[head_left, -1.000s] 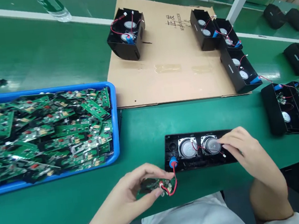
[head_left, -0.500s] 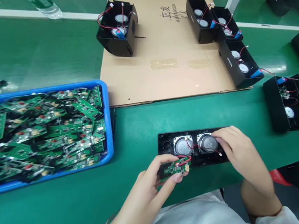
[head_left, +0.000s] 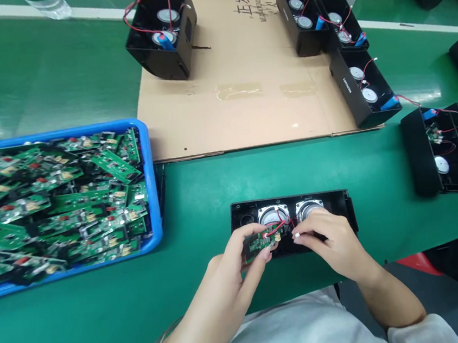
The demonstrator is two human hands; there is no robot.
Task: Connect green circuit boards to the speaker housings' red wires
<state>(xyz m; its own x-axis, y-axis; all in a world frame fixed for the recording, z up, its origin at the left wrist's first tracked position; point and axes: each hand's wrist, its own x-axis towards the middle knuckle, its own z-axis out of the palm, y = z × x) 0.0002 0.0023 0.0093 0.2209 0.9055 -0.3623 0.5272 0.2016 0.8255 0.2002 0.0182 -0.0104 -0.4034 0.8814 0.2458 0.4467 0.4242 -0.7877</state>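
My left hand [head_left: 235,269] grips a green circuit board [head_left: 260,243] by its edges, with a red wire looping from it. Between the thumb and fingertips of my right hand [head_left: 330,240] is a small white wire connector [head_left: 297,235], close to the board's right end but apart from it. Both hands are over a black speaker housing [head_left: 339,203] that lies open on the green table. Two round speaker drivers [head_left: 272,214] sit inside it; my right hand partly covers the right one.
At left stands a blue tray [head_left: 151,185] heaped with circuit boards [head_left: 79,201]. A cardboard sheet [head_left: 256,119] carries several open speaker housings [head_left: 177,51] with red wires and blue cylinders. More housings [head_left: 418,157] stand at the right on the green table [head_left: 201,300].
My right hand has moved left from the right driver and now pinches the white connector near the board. My left hand still holds the board, and the view has shifted slightly.
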